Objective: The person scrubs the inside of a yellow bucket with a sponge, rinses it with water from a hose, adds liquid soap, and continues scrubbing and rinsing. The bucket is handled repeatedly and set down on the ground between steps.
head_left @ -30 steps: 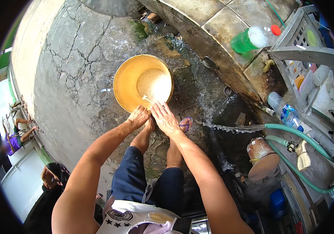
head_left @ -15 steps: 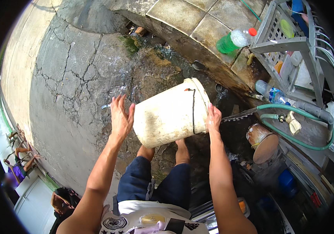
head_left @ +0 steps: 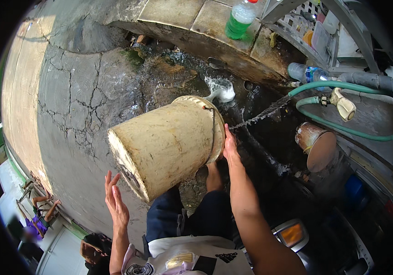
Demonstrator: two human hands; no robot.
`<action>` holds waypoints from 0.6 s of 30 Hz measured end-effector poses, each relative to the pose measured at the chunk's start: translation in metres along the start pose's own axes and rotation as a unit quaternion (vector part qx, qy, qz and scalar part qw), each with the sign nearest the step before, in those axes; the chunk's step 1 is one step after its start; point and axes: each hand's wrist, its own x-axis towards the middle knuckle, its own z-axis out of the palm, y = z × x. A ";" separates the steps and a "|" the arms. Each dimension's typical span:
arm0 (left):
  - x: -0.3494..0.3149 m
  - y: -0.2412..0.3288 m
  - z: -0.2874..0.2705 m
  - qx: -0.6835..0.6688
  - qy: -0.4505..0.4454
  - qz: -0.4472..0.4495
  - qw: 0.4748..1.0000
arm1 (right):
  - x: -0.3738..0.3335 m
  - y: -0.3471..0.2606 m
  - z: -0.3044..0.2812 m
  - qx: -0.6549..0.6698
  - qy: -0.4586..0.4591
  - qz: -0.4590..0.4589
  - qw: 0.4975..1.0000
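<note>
A large stained cream-white bucket (head_left: 164, 140) is tipped over in front of me, its mouth toward the upper right. Water (head_left: 223, 90) spills from the mouth onto the wet ground. My right hand (head_left: 230, 145) grips the bucket's rim on its right side, the fingers partly hidden behind it. Beside the bucket's base is my left hand (head_left: 117, 199), fingers stretched out and holding nothing; whether a fingertip touches the base I cannot tell. The bucket's thin dark handle (head_left: 213, 133) lies against its side near the rim.
A green hose (head_left: 306, 88) on the right sprays water toward the bucket. Nearby are a rusty can (head_left: 316, 145), a lying plastic bottle (head_left: 307, 72) and a grey rack (head_left: 288, 39). A bottle with green liquid (head_left: 241, 20) stands on the tiled ledge (head_left: 171, 13).
The bucket has tipped further and its base has swung nearer, toward the lower left. Water now pours from its mouth. My left hand has moved down and left.
</note>
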 end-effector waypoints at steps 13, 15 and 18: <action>-0.057 -0.202 0.020 0.212 0.005 -0.123 0.969 | -0.033 -0.031 -0.030 -0.181 0.053 -0.180 0.965; -0.063 -0.216 0.032 0.224 -0.015 -0.123 0.967 | -0.041 -0.039 -0.034 -0.279 0.098 -0.236 0.926; -0.067 -0.226 0.063 0.258 0.002 -0.108 0.960 | -0.038 -0.030 -0.026 -0.275 0.065 -0.334 0.899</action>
